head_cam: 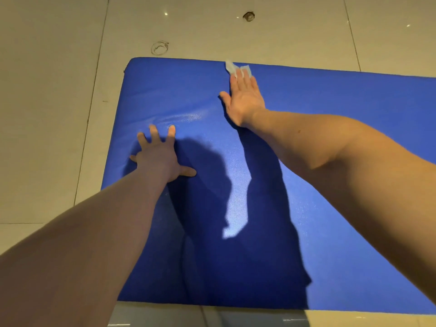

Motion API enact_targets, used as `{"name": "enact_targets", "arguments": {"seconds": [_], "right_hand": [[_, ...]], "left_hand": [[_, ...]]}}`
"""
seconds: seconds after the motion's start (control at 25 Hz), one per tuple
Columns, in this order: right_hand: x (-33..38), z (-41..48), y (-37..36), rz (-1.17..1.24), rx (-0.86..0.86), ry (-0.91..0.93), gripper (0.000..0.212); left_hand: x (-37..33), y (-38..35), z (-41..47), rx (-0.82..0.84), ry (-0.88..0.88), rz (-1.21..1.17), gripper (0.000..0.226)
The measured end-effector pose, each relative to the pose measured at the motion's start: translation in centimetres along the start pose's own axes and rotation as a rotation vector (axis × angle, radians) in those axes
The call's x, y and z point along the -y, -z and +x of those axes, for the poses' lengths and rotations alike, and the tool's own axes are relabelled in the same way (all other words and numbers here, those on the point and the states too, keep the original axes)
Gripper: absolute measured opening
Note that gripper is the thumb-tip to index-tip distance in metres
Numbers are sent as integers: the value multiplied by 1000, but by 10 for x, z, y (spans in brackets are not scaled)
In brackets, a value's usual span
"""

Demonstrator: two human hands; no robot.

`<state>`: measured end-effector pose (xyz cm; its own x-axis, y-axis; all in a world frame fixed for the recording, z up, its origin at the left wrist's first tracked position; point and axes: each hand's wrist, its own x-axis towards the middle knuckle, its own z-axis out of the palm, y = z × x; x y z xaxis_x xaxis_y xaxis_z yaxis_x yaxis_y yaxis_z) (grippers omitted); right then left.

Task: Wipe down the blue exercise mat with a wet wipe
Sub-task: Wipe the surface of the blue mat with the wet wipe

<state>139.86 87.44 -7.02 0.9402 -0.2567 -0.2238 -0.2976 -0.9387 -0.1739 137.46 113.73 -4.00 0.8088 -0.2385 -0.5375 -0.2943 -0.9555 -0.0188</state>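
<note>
blue mat, wipe at its far edge

pale floor tiles (47,90) lie left of the blue exercise mat (330,142), which spreads flat across them and runs out of view on the right. near the mat's left edge the left hand (160,156) lies palm down, fingers splayed wide and straight. it holds nothing and looks to be bracing the person's weight. just right of it, toward the mat's far edge, a glossy streak (188,118) suggests a damp patch that has been wiped. further right, the right hand (244,97) reaches to the mat's far edge, palm flat and fingers straight and close together, pressing the wet wipe (232,67) down under the fingertips. the wipe is crumpled and partly hidden by the fingers, and one corner pokes past the mat's far edge. it is pressed, not pinched.

the step in hand seems to be a wiping stroke at its far limit. next, i judge, the right hand needs to draw the wipe back toward the mat's near edge with even pressure, then shift rightward, since the mat's broad right part shows no sheen. the left hand should hold the mat from sliding.
</note>
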Motion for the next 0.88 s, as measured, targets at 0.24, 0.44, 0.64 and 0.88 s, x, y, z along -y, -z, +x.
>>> {"name": "enact_targets", "arguments": {"seconds": [0.24,0.44,0.64,0.88], "right_hand": [[-10,26,14,24,44,-427,78],[72,41,1,10,37,-113,77],[58,42,-1,-40,89,52,75],[-36,33,21,-193,76,-222,73]], "left_hand": [[-1,2,0,19,7,12,141],[-2,3,0,28,8,-1,141],[-1,4,-1,23,2,-11,141],[-1,3,-3,0,-7,-10,140]]}}
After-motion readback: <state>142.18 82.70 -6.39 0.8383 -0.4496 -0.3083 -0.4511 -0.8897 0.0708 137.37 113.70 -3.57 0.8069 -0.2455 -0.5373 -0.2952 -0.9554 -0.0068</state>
